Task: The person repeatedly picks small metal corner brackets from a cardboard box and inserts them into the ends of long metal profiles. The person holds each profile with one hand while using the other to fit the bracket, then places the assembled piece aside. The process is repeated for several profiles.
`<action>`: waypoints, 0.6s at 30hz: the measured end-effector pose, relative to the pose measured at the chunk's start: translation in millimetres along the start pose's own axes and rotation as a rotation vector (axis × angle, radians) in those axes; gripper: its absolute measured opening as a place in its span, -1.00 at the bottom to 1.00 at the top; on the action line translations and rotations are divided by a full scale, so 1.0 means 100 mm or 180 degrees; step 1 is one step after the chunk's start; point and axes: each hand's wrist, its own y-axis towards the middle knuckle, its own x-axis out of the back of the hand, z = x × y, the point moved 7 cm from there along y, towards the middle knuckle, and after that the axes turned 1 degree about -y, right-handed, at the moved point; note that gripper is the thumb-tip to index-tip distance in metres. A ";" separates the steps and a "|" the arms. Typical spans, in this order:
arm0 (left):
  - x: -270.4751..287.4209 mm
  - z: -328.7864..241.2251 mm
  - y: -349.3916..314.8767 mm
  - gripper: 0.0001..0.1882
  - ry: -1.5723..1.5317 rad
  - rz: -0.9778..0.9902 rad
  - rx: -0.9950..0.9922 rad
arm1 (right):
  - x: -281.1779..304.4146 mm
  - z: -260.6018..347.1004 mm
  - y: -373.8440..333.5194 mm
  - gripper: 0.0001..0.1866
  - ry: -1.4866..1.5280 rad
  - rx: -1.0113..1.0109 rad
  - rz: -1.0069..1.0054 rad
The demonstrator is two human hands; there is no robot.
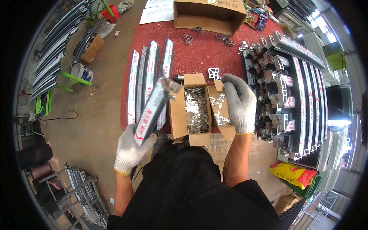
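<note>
Over the red table [191, 57], the left hand [132, 148] closes around a wrapped bar [150, 111]; the open carton [177, 115] separates it from the half-curled right hand [240, 101], whose hold is unclear. Stacked bars [301, 88] crowd the right; brown floor [92, 130] spreads left.

We count one left hand [133, 149], one right hand [240, 103], one held strip [150, 111], four lying strips [151, 65], one red tabletop [226, 53] and two open cardboard boxes [194, 79] on it (the metal pieces [197, 109] we cannot number).
</note>
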 end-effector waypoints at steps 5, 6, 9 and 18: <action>0.02 0.33 -0.10 -0.40 -0.0496 -0.0218 0.0402 | 0.11 -0.30 -0.19 -0.73 -0.0737 -0.0201 0.0041; 0.02 0.38 -0.11 -0.40 -0.0549 -0.0286 0.0446 | 0.07 -0.35 -0.23 -0.73 -0.0817 -0.0403 0.0086; 0.03 0.47 -0.13 -0.40 -0.0633 -0.0440 0.0533 | -0.28 -0.25 -0.44 -0.78 -0.0818 -0.0220 0.0808; 0.07 0.61 -0.17 -0.46 -0.0744 -0.0643 0.0516 | -1.13 0.06 -1.67 -0.53 0.0021 -0.0284 0.3299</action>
